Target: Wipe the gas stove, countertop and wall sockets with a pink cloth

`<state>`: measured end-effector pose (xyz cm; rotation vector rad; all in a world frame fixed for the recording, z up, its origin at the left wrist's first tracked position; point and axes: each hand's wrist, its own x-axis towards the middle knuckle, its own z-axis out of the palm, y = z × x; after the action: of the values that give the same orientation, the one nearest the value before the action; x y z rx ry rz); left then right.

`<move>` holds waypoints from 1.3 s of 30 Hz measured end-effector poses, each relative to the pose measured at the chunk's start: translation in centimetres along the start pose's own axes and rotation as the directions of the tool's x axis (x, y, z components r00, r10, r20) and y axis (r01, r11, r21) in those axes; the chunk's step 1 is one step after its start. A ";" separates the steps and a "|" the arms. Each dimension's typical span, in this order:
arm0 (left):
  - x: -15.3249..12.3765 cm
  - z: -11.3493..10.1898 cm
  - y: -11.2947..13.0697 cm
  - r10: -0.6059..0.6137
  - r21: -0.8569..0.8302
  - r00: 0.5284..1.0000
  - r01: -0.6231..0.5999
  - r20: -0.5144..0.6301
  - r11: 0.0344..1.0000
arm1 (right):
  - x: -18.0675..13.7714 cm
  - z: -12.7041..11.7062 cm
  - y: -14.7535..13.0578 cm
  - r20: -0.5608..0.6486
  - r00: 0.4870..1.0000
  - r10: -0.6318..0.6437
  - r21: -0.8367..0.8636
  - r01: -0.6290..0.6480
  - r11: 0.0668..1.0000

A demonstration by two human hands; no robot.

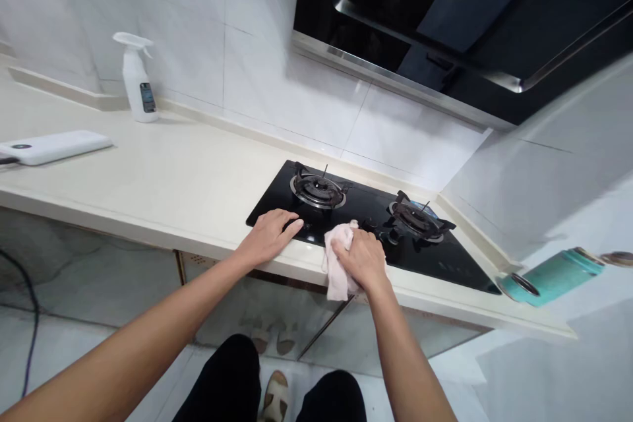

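Note:
A black glass gas stove (459, 264) with two burners is set in the pale countertop. My right hand (364, 257) is closed on a pale pink cloth (341, 277) at the stove's front edge, beside the control knobs (390, 236). Part of the cloth hangs over the counter's edge. My left hand (271, 234) rests flat on the front left corner of the stove, fingers stretched out, holding nothing. The left burner (318, 190) lies just behind it, and the right burner (418, 219) is to the right of the cloth.
A white spray bottle (138, 82) stands against the wall at the back left. Near it lies a white power bank (64, 146) with a cable. A teal bottle (556, 277) appears at the counter's right end. The black range hood (445, 66) overhangs the stove.

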<state>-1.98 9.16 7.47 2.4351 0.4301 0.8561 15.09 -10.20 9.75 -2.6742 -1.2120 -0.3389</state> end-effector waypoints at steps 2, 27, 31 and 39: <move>-0.1 0.1 -0.1 -0.015 -0.001 1.000 0.015 -0.010 1.000 | 1.6 -0.2 -1.6 0.061 0.998 -0.028 0.023 0.026 0.999; 0.9 -2.3 -1.8 -0.380 -0.050 0.915 0.377 -0.134 0.925 | -2.2 0.6 -0.5 -0.129 0.921 -0.368 0.286 0.390 0.875; 1.2 -2.3 -1.7 -0.373 0.064 0.924 0.379 -0.088 0.923 | -4.7 0.3 9.4 -0.205 0.969 -0.135 0.226 0.181 0.957; 1.7 -2.1 -1.8 -0.345 0.143 0.933 0.357 -0.102 0.923 | -10.0 0.6 24.0 -0.429 0.857 0.285 0.280 -0.174 0.944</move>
<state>-2.31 12.14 8.65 2.3655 0.9651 0.7800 26.97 -32.77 4.63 -2.3107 -0.7246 -0.7031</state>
